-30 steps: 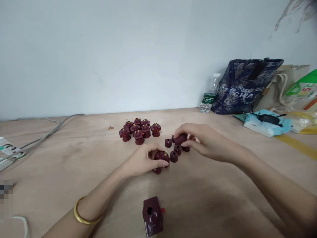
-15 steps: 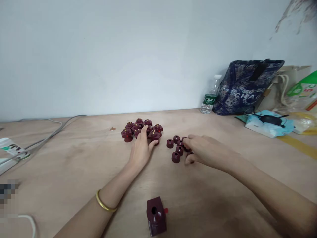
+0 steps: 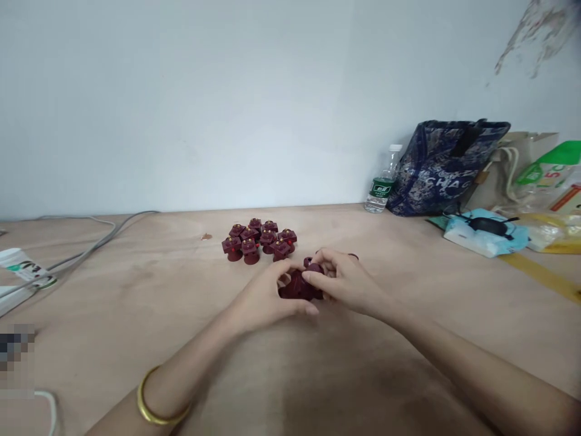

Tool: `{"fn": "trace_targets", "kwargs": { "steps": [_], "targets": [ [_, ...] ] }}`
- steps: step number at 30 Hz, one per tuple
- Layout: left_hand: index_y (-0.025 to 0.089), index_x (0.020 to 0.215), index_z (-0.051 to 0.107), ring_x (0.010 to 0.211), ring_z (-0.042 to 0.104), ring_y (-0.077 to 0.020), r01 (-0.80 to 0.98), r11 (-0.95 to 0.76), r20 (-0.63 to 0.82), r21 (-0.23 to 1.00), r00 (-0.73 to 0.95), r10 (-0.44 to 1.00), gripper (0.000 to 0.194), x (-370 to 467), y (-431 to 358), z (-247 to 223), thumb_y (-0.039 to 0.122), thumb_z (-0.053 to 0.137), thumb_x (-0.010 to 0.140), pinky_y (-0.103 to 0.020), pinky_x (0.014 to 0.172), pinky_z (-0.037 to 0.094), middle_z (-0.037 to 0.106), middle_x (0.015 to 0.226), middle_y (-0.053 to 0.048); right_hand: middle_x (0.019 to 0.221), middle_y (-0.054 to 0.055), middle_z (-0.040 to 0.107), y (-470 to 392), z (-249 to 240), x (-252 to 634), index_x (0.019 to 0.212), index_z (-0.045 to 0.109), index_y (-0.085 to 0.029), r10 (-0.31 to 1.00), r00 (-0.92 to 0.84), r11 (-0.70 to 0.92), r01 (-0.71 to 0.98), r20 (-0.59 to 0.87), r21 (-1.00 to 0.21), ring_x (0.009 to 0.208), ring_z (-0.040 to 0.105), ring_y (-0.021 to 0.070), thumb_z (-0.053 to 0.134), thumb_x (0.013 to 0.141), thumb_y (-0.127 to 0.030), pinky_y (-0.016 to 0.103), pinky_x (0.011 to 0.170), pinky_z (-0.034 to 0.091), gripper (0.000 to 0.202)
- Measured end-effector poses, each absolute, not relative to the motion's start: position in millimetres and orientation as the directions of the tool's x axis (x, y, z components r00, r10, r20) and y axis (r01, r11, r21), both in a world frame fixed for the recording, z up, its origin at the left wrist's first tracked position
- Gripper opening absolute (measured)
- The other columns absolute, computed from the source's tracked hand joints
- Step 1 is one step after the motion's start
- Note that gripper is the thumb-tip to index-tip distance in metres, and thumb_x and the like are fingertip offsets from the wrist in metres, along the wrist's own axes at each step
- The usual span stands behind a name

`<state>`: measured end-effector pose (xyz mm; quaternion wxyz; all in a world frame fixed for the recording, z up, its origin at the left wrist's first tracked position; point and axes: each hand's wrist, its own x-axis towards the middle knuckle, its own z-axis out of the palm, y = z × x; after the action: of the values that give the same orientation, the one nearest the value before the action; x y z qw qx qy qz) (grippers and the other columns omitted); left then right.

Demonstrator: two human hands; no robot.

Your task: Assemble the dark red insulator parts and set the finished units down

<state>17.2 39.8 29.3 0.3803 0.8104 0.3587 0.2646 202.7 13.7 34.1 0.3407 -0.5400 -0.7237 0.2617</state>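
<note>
My left hand (image 3: 267, 293) curves round a maroon block (image 3: 296, 287), with the thumb stretched along its near side. My right hand (image 3: 342, 278) pinches a small round maroon cap (image 3: 315, 267) against the top of that block; whether the cap is seated on it cannot be told. Just behind the hands, another maroon cap (image 3: 308, 261) shows in part, and the edge of one more shows beyond the right hand. Other caps there are hidden by my hands. Farther back to the left stands a cluster of maroon pieces (image 3: 250, 248) with square tops, gold dots and round bases.
At the back right are a water bottle (image 3: 380, 188), a dark blue bag (image 3: 445, 175) and a light blue packet (image 3: 481, 233) with a black object on it. Grey cables (image 3: 97, 242) and a white container (image 3: 22, 266) lie at the left. A pale wall rises behind the table.
My left hand has left the cluster and now holds a block beside my right hand. The block near the front edge is gone from there. My right hand has moved left with a cap.
</note>
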Motion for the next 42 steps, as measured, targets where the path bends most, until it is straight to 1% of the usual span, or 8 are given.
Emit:
{"fn": "trace_targets", "kwargs": {
  "steps": [2,9,14,18,24,32,37,42],
  "targets": [
    [0.023,0.107,0.062,0.095,0.059,-0.0260,0.476,-0.516,0.235,0.712,0.531,0.814,0.049,22.4,36.5,30.6,0.044,0.075,0.065,-0.040,0.084,0.046,0.066,0.105,-0.006,0.060,-0.003,0.059,21.7,35.8,210.7,0.085,0.059,-0.019,0.944,-0.244,0.326,0.584,0.222,-0.744,0.052,0.054,0.0119,0.056,0.083,-0.032,0.022,0.049,0.038,0.014],
    [0.017,0.103,0.057,0.090,0.065,-0.0215,0.299,-0.176,-0.086,0.938,0.692,0.717,0.037,-2.7,54.2,24.4,0.034,0.070,0.073,-0.036,0.078,0.052,0.068,0.097,-0.008,0.102,0.003,0.066,10.0,77.6,249.5,0.105,0.061,-0.023,0.765,-0.428,0.644,0.531,0.482,-0.551,0.090,0.062,0.0166,0.049,0.083,-0.009,0.027,0.075,0.048,0.028],
    [0.025,0.109,0.058,0.090,0.063,-0.0210,0.581,-0.373,0.257,0.724,0.274,0.927,0.037,-16.0,65.5,4.0,0.036,0.067,0.075,-0.038,0.082,0.051,0.056,0.111,-0.006,0.096,0.002,0.063,-6.0,39.0,283.2,0.103,0.060,-0.025,0.845,-0.484,0.530,0.700,0.227,-0.479,0.081,0.060,0.0162,0.055,0.081,-0.012,0.027,0.071,0.048,0.026],
    [0.026,0.130,0.042,0.097,0.059,-0.0269,0.810,-0.309,0.447,0.499,0.065,0.892,0.063,-17.8,70.4,-8.6,0.040,0.067,0.074,-0.043,0.083,0.049,0.050,0.114,-0.009,0.104,0.007,0.053,-4.8,-5.7,295.2,0.116,0.057,-0.024,0.902,-0.318,0.417,0.819,0.294,-0.393,0.084,0.058,0.0180,0.053,0.082,-0.014,0.032,0.078,0.048,0.035],
    [0.021,0.124,0.043,0.100,0.057,-0.0278,0.820,-0.283,0.494,0.498,0.000,0.869,0.060,-11.8,66.9,-7.7,0.053,0.061,0.076,-0.040,0.081,0.047,0.052,0.116,-0.010,0.109,0.009,0.053,-0.8,-10.1,294.1,0.123,0.051,-0.021,0.903,-0.163,0.336,0.844,0.396,-0.418,0.080,0.058,0.0185,0.055,0.086,-0.027,0.034,0.076,0.049,0.037],
    [0.023,0.114,0.057,0.096,0.058,-0.0244,0.702,-0.357,0.416,0.616,0.096,0.904,0.041,1.0,60.2,-11.3,0.043,0.062,0.078,-0.039,0.085,0.048,0.051,0.108,-0.008,0.098,0.010,0.054,5.5,-2.9,262.6,0.107,0.065,-0.020,0.857,-0.319,0.425,0.882,0.405,-0.203,0.089,0.054,0.0227,0.055,0.087,-0.023,0.035,0.076,0.046,0.023],
    [0.023,0.112,0.051,0.097,0.060,-0.0189,0.353,-0.379,0.303,0.856,0.253,0.919,0.036,4.6,32.7,-8.0,0.034,0.062,0.080,-0.035,0.089,0.047,0.062,0.105,-0.004,0.096,0.009,0.061,-1.0,0.7,264.6,0.102,0.058,-0.017,0.845,-0.214,0.460,0.759,0.490,-0.461,0.086,0.057,0.0208,0.057,0.085,-0.023,0.036,0.077,0.049,0.018],
    [0.024,0.105,0.051,0.088,0.060,-0.0196,0.472,-0.397,0.326,0.787,0.228,0.917,0.049,19.3,9.8,5.6,0.039,0.077,0.066,-0.033,0.077,0.048,0.064,0.099,-0.002,0.107,0.007,0.064,-24.7,5.9,251.2,0.116,0.054,-0.022,0.891,-0.092,0.431,0.478,0.444,-0.766,0.087,0.063,0.0180,0.060,0.085,-0.025,0.032,0.074,0.054,0.031]
  ]
}}
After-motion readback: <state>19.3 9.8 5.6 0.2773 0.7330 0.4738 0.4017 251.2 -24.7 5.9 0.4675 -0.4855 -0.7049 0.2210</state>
